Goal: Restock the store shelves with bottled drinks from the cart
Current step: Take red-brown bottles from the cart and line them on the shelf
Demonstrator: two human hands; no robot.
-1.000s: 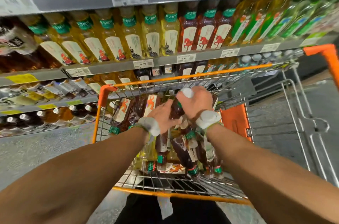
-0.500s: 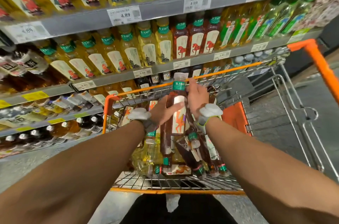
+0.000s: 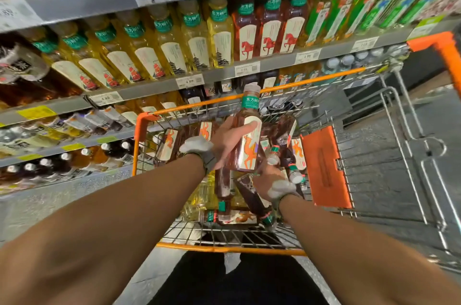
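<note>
Left hand [image 3: 228,141] wraps camel-label bottle [image 3: 249,152], upright at frame centre over cart [image 3: 141,130]. Right hand [image 3: 268,181] down among cart bottles; grip I can't tell. I'd keep label outward, lift clear of rim.

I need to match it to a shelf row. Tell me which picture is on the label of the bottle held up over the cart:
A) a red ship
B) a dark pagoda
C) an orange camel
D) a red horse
C: the bottle that the left hand grips above the cart carries an orange camel on its pale label.
</note>
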